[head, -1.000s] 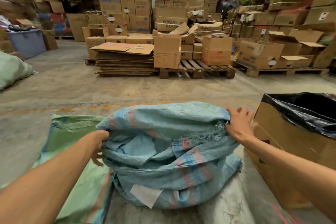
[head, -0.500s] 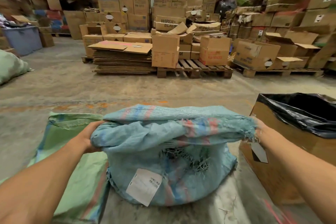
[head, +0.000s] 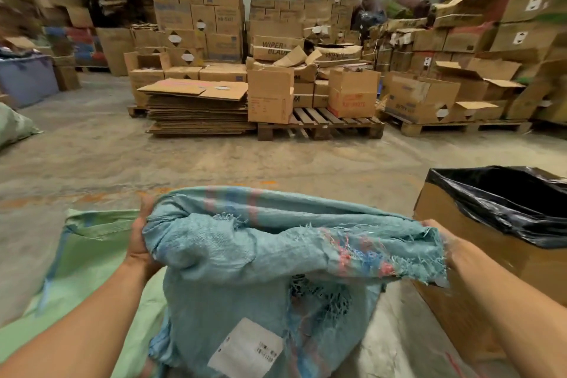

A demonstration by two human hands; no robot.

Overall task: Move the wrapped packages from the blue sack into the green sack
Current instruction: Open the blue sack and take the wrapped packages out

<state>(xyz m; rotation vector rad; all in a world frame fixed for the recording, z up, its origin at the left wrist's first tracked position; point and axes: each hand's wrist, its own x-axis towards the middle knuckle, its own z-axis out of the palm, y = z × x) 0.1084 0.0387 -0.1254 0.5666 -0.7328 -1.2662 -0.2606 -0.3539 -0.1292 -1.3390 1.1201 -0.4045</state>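
I have not moved any packages yet, and I cannot see any, so the whole job looks still to do. My left hand (head: 139,242) and my right hand (head: 441,239) are each clamped on the rim of the blue sack (head: 260,279). It stands upright on the floor, mouth up. The green sack (head: 89,270) lies flat beside it, on my left
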